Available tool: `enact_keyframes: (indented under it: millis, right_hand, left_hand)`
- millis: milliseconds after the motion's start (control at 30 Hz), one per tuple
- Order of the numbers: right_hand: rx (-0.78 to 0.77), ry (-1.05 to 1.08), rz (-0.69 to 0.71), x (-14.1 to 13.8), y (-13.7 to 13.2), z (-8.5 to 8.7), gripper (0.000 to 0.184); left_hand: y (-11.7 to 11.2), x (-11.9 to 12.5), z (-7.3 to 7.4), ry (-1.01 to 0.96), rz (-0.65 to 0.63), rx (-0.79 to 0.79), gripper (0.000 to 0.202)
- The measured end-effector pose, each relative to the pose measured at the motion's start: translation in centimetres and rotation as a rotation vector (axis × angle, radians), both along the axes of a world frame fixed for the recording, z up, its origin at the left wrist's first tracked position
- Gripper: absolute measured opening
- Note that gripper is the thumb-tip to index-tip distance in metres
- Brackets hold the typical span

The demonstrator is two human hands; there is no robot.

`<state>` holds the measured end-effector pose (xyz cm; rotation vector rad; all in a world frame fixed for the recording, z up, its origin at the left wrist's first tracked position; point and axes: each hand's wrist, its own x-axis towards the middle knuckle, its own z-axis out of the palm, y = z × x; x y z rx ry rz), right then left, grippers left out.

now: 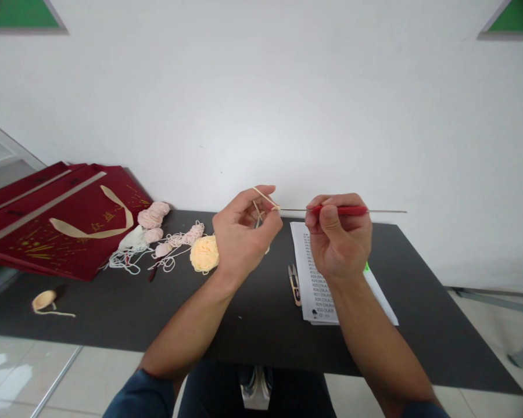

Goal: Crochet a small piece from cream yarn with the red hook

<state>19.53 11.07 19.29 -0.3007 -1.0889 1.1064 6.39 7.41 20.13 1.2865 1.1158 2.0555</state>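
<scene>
Pinching, left hand (246, 229): thumb and fingers closed around a pale yarn strand (267, 197), which runs over the raised index finger; the inner grip is hidden by the hand's back.
Grasping, right hand (342, 244): fingers and thumb curled firmly about the handle of a red-handled hook (348, 210).
Hook position: between the two hands, roughly level, bare shaft out at both ends; the left end meets the yarn at the left thumb and index finger, the other points out past the right hand.
Yarn at hook: strand slants from index fingertip down to the shaft's end; individual stitches too small to tell.
Yellow ball (204, 253): just left of the left wrist, on the dark table (261, 342).
Pink yarn (152, 215): farther left of the left hand, beside the bag; white yarn (131, 241) lies nearer, with loose loops trailing.
Thin pink skein (194, 233): between the yellow ball and those bundles.
Red bag (70, 215): well to the left of the left hand, ribbon handle (91, 235) facing out.
Cream knitted piece (43, 300): far left of the left forearm, cup-shaped, with a yarn tail.
Snips (294, 284): below and between the hands, touching or just beside the sheets' left edge.
Printed sheets (308, 273): beneath the right hand and forearm, stacked, partly covered by them.
</scene>
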Motion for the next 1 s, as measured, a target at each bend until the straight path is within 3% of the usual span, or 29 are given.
enact_keyframes:
  millis: [300,700,833,1000]
  right_hand:
    - [0.08,-0.09,-0.133,0.1,-0.1,-0.4,0.015]
    - [0.212,-0.153,-0.333,-0.5,-1.3,-0.8,0.012]
    - [0.3,-0.214,-0.4,-0.7,-1.5,-1.5,0.021]
    - [0.525,-0.266,-0.51,-0.9,-1.0,-2.3,0.036]
  left_hand:
    - [-0.2,0.2,-0.1,0.031,0.037,-0.025,0.031]
    - [-0.1,0.6,-0.8,0.136,0.214,0.026,0.029]
    - [0.1,0.9,-0.8,0.127,0.253,0.041,0.023]
    - [0.4,0.3,-0.2,0.07,0.262,-0.038,0.023]
